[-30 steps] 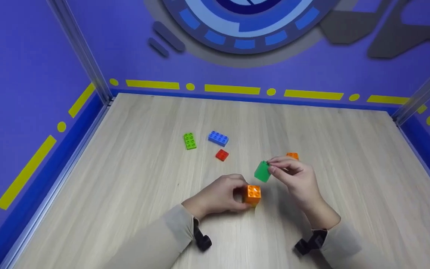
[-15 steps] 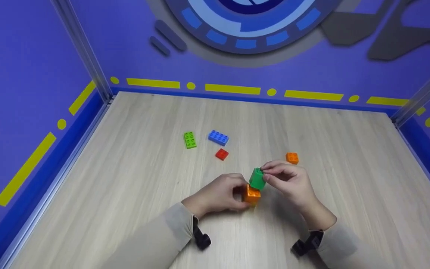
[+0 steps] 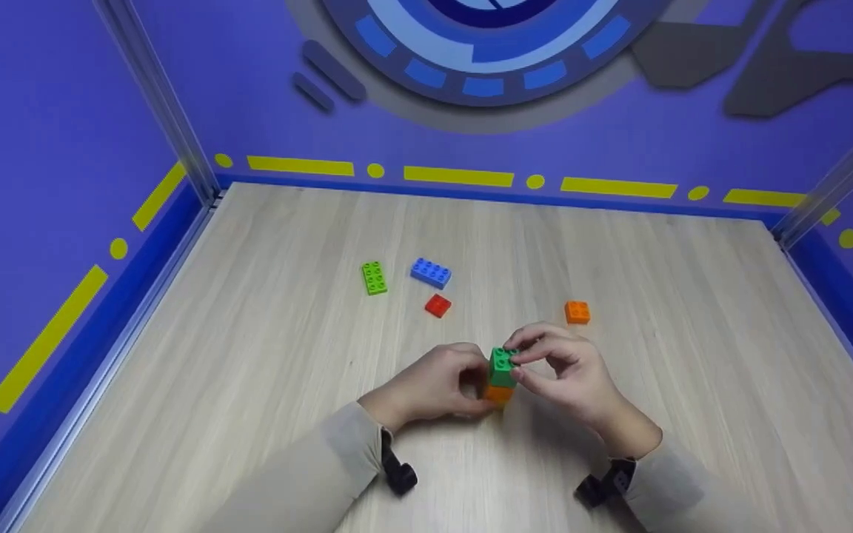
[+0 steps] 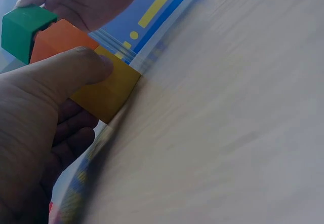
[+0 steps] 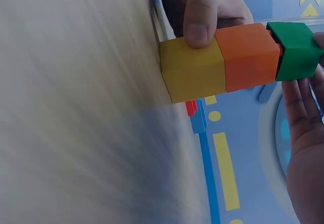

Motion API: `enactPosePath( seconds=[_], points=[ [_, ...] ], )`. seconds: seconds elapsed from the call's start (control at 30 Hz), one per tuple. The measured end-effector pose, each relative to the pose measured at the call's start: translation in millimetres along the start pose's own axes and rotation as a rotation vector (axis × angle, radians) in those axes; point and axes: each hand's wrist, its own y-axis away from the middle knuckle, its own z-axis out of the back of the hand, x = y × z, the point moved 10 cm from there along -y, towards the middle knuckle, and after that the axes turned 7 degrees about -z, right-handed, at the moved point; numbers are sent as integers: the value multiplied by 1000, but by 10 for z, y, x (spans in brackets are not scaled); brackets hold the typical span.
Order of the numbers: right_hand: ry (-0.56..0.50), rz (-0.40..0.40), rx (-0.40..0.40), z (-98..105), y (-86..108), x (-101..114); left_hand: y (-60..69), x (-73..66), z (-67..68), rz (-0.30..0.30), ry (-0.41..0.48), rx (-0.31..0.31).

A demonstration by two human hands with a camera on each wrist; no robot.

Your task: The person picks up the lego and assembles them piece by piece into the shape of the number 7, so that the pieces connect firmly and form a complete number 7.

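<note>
My left hand (image 3: 430, 385) grips a small stack standing on the table. Its thumb presses against the yellow brick (image 5: 190, 74) at the bottom, and an orange brick (image 5: 249, 58) sits on top of that one. A green brick (image 3: 502, 370) is pinched between the thumb and fingers of my right hand (image 3: 571, 377), over the orange brick. In the right wrist view a narrow dark gap shows between green and orange, with the green brick slightly tilted. From the head view the yellow brick is mostly hidden.
Beyond the hands on the wooden table (image 3: 286, 311) lie a lime green brick (image 3: 374, 278), a blue brick (image 3: 431, 273) and a red brick (image 3: 438, 306). Another orange brick (image 3: 577, 312) lies past the right hand. Blue panels (image 3: 49, 148) wall the table's back and sides.
My right hand has moved left and down, bringing the green brick from beside the stack onto the orange brick's top. The left hand stays in place. The loose orange brick has come into full view.
</note>
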Motion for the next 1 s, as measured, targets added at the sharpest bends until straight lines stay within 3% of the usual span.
enactPosePath(
  seconds=[0.2, 0.37, 0.5, 0.87, 1.0],
  points=[
    [-52, -7, 42, -63, 14, -83, 3, 3, 0, 3, -4, -1],
    [-101, -95, 16, -108, 57, -218, 9, 5, 10, 14, 0, -2],
    [-89, -120, 0, -128, 66, -251, 6, 7, 18, 16, 0, -4],
    [-129, -134, -65, -133, 81, -319, -2, -20, 18, 6, 6, -7],
    [-153, -119, -51, -156, 71, -316, -3, -13, 14, 11, 20, -8]
  ],
)
